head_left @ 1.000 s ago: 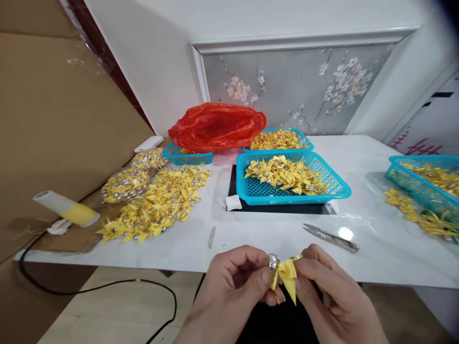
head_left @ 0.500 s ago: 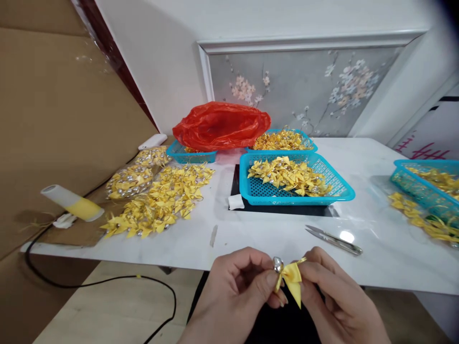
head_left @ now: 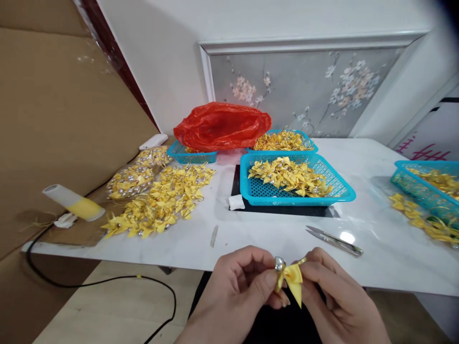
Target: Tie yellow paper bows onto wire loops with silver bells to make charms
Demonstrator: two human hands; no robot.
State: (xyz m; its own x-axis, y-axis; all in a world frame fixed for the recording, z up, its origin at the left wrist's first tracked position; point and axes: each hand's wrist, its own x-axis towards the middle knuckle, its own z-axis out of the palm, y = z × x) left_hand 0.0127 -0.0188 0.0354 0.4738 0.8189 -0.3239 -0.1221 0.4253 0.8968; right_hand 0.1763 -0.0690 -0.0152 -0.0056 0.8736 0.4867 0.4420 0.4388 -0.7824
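Between my hands, just off the table's front edge, is a yellow ribbon bow point(head_left: 294, 282) with a silver bell point(head_left: 279, 263) at its left end. My left hand point(head_left: 240, 291) pinches the bow beside the bell, thumb against fingers. My right hand point(head_left: 337, 296) grips the bow's other side, where a thin yellow loop sticks up at the fingertips. Parts of the ribbon are hidden behind the fingers. Thread snips point(head_left: 335, 240) lie on the table beyond my right hand.
A blue basket point(head_left: 299, 199) of bows stands ahead, with more baskets behind and at the right point(head_left: 412, 184). Loose yellow bows point(head_left: 161, 200) are heaped left. A red plastic bag point(head_left: 222, 126) sits at the back. A yellow-and-white tube point(head_left: 73, 203) lies near a black cable point(head_left: 107, 282).
Both hands keep their hold on the bow in nearly the same place. The bell and bow are turned very slightly; the rest of the scene stays put.
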